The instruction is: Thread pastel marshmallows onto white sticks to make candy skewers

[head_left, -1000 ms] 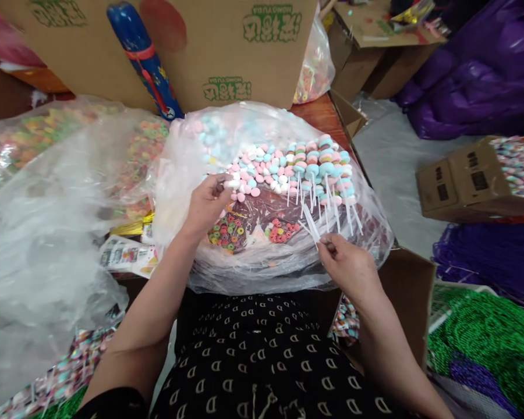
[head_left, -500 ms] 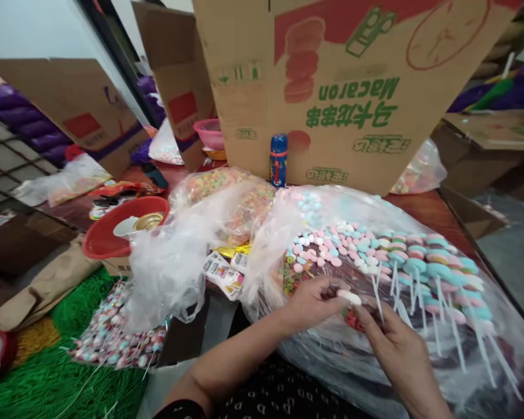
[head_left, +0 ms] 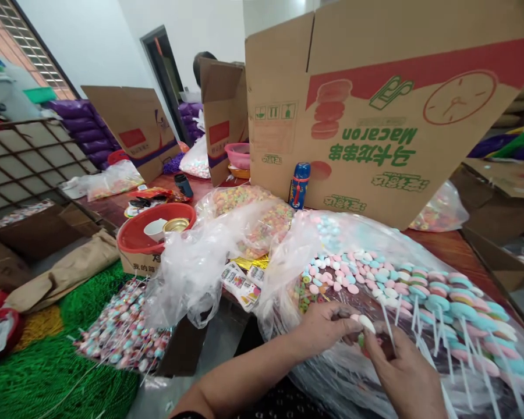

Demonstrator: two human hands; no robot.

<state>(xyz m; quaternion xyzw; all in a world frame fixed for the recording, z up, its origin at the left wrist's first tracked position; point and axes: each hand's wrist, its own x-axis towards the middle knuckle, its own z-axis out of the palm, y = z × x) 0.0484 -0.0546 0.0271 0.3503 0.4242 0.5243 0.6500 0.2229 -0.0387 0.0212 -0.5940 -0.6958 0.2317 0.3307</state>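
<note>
Right, left hand (head_left: 329,329) pinches candy (head_left: 366,323); right hand (head_left: 404,364) grips a stick (head_left: 388,326); my squeezing harder might crack candy.

reddish desk (head_left: 445,244) is loaded up with a big Macaron box (head_left: 375,139), blue bottle (head_left: 300,189) and see-through candy bags (head_left: 332,230)
</note>
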